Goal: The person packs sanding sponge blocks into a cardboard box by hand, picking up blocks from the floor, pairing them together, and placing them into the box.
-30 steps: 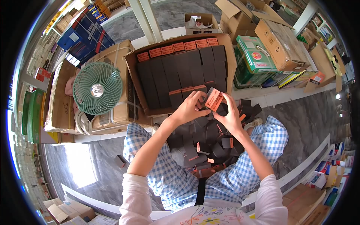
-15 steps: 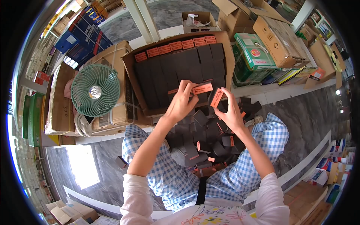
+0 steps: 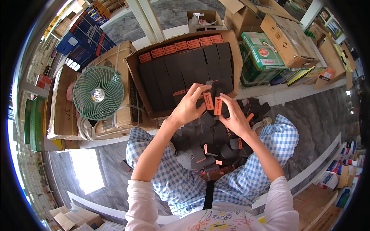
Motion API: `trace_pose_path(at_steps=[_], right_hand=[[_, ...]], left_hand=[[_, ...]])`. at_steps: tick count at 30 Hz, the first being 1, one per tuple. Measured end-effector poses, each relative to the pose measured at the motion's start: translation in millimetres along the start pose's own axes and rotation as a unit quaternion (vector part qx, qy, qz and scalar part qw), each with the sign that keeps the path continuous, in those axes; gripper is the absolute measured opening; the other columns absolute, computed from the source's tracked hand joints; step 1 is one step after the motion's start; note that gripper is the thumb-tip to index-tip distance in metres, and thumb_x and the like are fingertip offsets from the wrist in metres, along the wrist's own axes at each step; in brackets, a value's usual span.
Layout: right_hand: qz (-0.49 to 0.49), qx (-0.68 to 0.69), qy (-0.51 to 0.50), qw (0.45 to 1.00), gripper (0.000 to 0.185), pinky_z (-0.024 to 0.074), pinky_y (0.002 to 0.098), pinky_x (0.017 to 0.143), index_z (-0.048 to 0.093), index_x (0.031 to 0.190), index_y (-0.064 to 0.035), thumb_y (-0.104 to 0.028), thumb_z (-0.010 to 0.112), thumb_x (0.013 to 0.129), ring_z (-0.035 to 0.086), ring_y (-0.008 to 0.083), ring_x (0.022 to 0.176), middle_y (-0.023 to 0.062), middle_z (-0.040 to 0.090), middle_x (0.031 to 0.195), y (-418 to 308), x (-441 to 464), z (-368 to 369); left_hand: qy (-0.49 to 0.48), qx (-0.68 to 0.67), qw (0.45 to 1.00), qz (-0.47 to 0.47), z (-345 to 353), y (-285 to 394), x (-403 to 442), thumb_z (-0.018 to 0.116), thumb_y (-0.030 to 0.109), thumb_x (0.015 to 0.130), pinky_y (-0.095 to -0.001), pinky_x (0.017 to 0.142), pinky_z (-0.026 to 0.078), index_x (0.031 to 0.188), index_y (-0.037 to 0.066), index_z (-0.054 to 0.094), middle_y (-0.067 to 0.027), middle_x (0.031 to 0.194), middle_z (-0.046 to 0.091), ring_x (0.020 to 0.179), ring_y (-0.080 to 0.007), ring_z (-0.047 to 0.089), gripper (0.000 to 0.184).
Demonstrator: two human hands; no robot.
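My left hand (image 3: 189,107) grips a small black box with an orange end label (image 3: 208,101). In my right hand (image 3: 236,118) is a second such box, its orange label (image 3: 218,106) facing up, close beside the first. Both are held just over the front edge of a large open carton (image 3: 133,73). Rows of black boxes (image 3: 181,69) fill much of that carton, with orange ends showing along its far side. Below my hands, a loose heap of black boxes (image 3: 210,134) lies on the floor between my legs.
At the left, a green fan (image 3: 98,92) rests on a cardboard box (image 3: 127,61). Right of the carton are a green box (image 3: 262,54) and a brown carton (image 3: 287,40). Shelves with goods line both sides. A small open box (image 3: 204,27) stands behind.
The two boxes were together a second ago, then apart with the left one lying sideways. Now both labels run lengthwise side by side, and my hands are nearer each other.
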State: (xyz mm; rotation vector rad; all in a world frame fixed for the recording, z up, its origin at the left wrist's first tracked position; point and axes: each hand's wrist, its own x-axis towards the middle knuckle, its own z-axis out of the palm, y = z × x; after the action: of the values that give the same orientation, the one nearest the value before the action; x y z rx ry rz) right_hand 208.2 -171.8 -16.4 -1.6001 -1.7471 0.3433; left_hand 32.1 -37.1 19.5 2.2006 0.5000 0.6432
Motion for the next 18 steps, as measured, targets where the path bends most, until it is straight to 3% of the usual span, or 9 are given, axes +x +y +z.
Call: trace_pose_path(at_steps=[3, 5, 9, 13, 15, 18], right_hand=[[0.013, 0.014, 0.008, 1.0, 0.08, 0.0388, 0.0417, 0.106, 0.032, 0.14, -0.0053, 0.002, 0.072, 0.071, 0.044, 0.0324, 0.126, 0.0129, 0.043, 0.139, -2, -3, 6], [0.028, 0.024, 0.011, 0.999, 0.081, 0.039, 0.0417, 0.106, 0.031, 0.141, -0.0052, 0.002, 0.072, 0.071, 0.045, 0.0325, 0.125, 0.0134, 0.043, 0.138, -3, -4, 5], [0.02, 0.034, 0.043, 0.998, 0.084, 0.0391, 0.0415, 0.106, 0.029, 0.142, -0.0047, 0.003, 0.072, 0.071, 0.046, 0.0328, 0.124, 0.015, 0.044, 0.137, -5, -3, 5], [-0.011, 0.01, 0.051, 0.999, 0.084, 0.0427, 0.0398, 0.102, 0.03, 0.142, -0.0042, 0.004, 0.072, 0.07, 0.049, 0.0325, 0.12, 0.0152, 0.047, 0.134, -5, -2, 0], [-0.064, -0.046, 0.072, 0.994, 0.084, 0.0465, 0.038, 0.098, 0.03, 0.142, -0.003, 0.004, 0.073, 0.069, 0.053, 0.0317, 0.116, 0.0149, 0.05, 0.131, -6, -1, -1], [-0.105, -0.077, 0.099, 0.986, 0.081, 0.0518, 0.0361, 0.09, 0.034, 0.14, -0.0056, 0.004, 0.073, 0.07, 0.055, 0.0319, 0.113, 0.0141, 0.052, 0.13, -10, 2, -6]], left_hand=[[-0.01, -0.065, 0.997, 0.042, 5, 4, 0, 0.062, -0.008, 0.071, -0.039, 0.088, 0.053, 0.131, 0.007, 0.046, -0.014, 0.127, 0.045, 0.114, -0.036, 0.053, 0.064], [-0.056, -0.018, 0.997, 0.042, 7, 4, -2, 0.066, -0.007, 0.067, -0.04, 0.094, 0.051, 0.133, 0.006, 0.042, -0.0141, 0.13, 0.043, 0.121, -0.0367, 0.048, 0.071], [-0.053, 0.006, 0.997, 0.047, 9, 10, -3, 0.071, -0.004, 0.068, -0.0411, 0.097, 0.052, 0.135, 0.009, 0.042, -0.0145, 0.134, 0.041, 0.125, -0.0351, 0.045, 0.074], [-0.082, 0.107, 0.991, 0.023, 16, 5, -11, 0.073, 0.0, 0.069, -0.0404, 0.092, 0.055, 0.134, 0.01, 0.044, -0.0157, 0.134, 0.04, 0.126, -0.0355, 0.045, 0.073], [0.004, 0.184, 0.975, 0.121, 21, 4, -12, 0.074, 0.003, 0.07, -0.0402, 0.088, 0.057, 0.133, 0.011, 0.046, -0.0175, 0.135, 0.039, 0.127, -0.0368, 0.044, 0.07], [0.005, 0.203, 0.968, 0.147, 19, 2, -13, 0.077, 0.006, 0.068, -0.0406, 0.087, 0.057, 0.132, 0.011, 0.048, -0.019, 0.136, 0.039, 0.129, -0.0386, 0.042, 0.07]])
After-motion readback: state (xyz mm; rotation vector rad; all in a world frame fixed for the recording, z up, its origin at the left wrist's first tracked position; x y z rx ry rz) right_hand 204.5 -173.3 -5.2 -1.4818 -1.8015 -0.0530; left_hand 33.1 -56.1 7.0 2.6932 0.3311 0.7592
